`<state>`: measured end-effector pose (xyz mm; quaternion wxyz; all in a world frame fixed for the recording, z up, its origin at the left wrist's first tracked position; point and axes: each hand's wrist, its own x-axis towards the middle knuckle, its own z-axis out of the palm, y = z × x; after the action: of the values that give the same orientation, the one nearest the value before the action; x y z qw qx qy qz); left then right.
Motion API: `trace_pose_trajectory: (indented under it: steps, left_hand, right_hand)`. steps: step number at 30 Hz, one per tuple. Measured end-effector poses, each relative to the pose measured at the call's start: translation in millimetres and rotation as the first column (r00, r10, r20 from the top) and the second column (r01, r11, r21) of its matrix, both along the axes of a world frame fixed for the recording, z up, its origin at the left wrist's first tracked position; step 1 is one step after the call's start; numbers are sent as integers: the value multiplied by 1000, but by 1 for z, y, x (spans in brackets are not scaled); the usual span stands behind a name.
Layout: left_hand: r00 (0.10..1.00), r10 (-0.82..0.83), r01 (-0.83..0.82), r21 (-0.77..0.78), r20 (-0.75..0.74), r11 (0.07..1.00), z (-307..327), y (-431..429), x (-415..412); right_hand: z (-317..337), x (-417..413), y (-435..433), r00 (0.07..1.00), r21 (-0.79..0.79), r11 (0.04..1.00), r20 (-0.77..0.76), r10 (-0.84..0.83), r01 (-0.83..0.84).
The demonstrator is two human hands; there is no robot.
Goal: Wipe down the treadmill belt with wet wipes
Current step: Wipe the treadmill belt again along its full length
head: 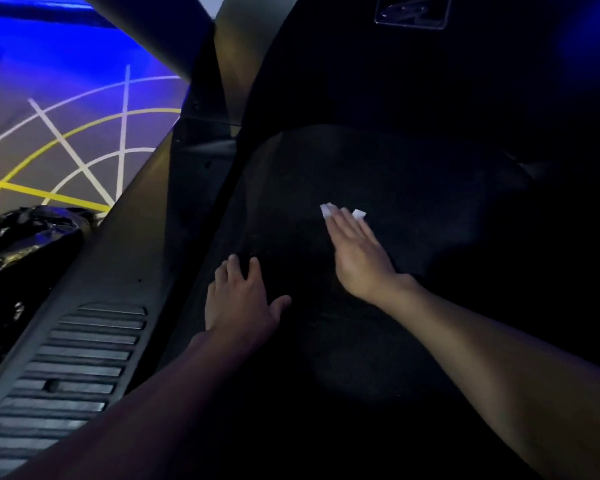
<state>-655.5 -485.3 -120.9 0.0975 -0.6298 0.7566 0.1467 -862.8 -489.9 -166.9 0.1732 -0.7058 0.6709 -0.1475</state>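
Two hands flat on belt (413,174): my right hand (357,258) presses wet wipe (326,210), probably folded, under straight fingers (343,225); left hand (239,299) spread.

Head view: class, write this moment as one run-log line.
right hand flat, pressing wet wipe on treadmill belt | left hand rests on belt, empty | black bag beside side rail

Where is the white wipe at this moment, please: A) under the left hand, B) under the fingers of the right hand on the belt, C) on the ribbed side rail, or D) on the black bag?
B: white corners of the wipe peek out from under the straight fingers of the right hand, which presses flat on the belt, while the left hand rests on the belt with nothing under it.
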Motion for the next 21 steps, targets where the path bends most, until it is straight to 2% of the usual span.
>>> trace_pose_trajectory:
  steps: [1, 4, 5, 6, 8, 9, 11, 13, 14, 17, 18, 21]
  left_hand:
    - [1000, -1, 1, -7, -19, 1000, 0, -2, 3]
    - [999, 12, -12, -9, -50, 1000, -1, -2, 10]
    - [998, 15, -15, -4, -53, 1000, -3, -1, 10]
    - [998, 23, -23, 0, -54, 1000, -5, 0, 10]
    - [998, 41, -41, -3, -50, 999, -7, 2, 7]
    - [998, 47, -48, -14, -38, 999, -7, 2, 5]
    - [999, 46, -46, -33, -4, 998, -6, 1, 5]
    - [1000, 25, -25, -44, -1, 999, -3, -2, 10]
    - [1000, 12, -13, -40, -19, 999, -2, -4, 14]
    - [998, -1, 0, -24, -68, 1000, 0, -7, 22]
    - [998, -8, 6, -23, -64, 1000, 0, -6, 23]
    - [999, -26, 25, -25, -29, 999, -2, 1, 21]
  right_hand:
    - [1, 7, 1, 1000, -5, 1000, 3, 26, -26]
    - [1, 14, 8, 935, 0, 935, -8, 353, -353]
    - [1, 8, 3, 929, -1, 929, -10, 369, -369]
    - [-1, 2, -5, 954, -11, 954, -5, 300, -300]
    - [-1, 2, -14, 998, -11, 998, -30, 59, -59]
    - [1, 10, -15, 999, -17, 1000, -46, 21, -22]
    - [3, 26, -12, 977, -5, 978, -31, 210, -210]
    - [7, 30, -10, 911, 31, 911, -28, 413, -412]
    - [5, 26, -16, 917, 19, 918, -21, 397, -397]
    - [0, 25, -32, 996, -8, 998, -55, 70, -70]
    - [2, 35, -32, 995, -6, 997, -72, 74, -74]
    - [6, 56, -26, 908, 55, 910, -72, 413, -410]
